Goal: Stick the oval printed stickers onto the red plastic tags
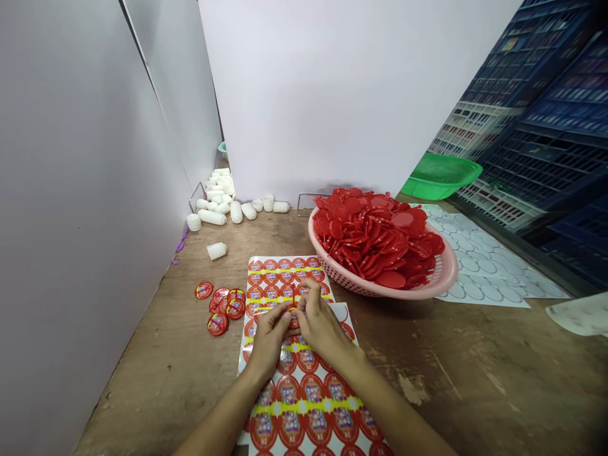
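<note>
My left hand (pixel 270 337) and my right hand (pixel 323 323) meet over the sticker sheets, fingertips closed on a small red plastic disc (pixel 294 319). A round printed sticker shows on the disc's face, and a thin red piece sticks up above it. My fingers partly hide the disc. Beneath my hands lies a front sheet of round red stickers (pixel 316 415), overlapping a back sticker sheet (pixel 270 265). Left of my hands, several stickered red discs (pixel 218 323) lie in a loose group.
A pink basket (pixel 449 269) heaped with red plastic discs (pixel 375 237) stands at right. White plastic cups (pixel 212 216) lie along the back left, one cup (pixel 217 251) nearer. White panels (pixel 332 95) enclose the table. Sheets with cut circles (pixel 479 259), a green basket (pixel 441 177) and stacked crates (pixel 536 126) are right.
</note>
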Demonstrator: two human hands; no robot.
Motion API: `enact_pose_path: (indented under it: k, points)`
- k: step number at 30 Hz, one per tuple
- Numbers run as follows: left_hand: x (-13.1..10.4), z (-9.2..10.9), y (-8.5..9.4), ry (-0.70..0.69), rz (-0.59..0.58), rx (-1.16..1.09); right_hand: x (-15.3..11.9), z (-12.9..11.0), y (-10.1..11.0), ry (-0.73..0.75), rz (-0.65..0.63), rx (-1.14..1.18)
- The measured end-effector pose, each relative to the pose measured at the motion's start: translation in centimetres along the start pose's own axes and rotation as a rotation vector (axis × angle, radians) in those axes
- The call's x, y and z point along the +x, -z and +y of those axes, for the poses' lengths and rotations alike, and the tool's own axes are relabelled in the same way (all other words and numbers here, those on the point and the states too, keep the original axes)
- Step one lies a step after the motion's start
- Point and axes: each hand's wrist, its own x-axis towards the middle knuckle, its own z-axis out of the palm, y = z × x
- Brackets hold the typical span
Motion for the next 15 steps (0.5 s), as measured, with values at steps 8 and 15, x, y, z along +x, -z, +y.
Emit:
enact_pose_path:
  k: [8,15]
  points:
    - [0.0,-0.3,-0.2,-0.043,0.031,0.068,-0.1,-1.3,-0.1,-0.039,0.013,-0.228]
    - [0.2,0.1,0.1,0.060,0.084,-0.077,0.0,-0.1,0.7,-0.149,-0.149,0.075]
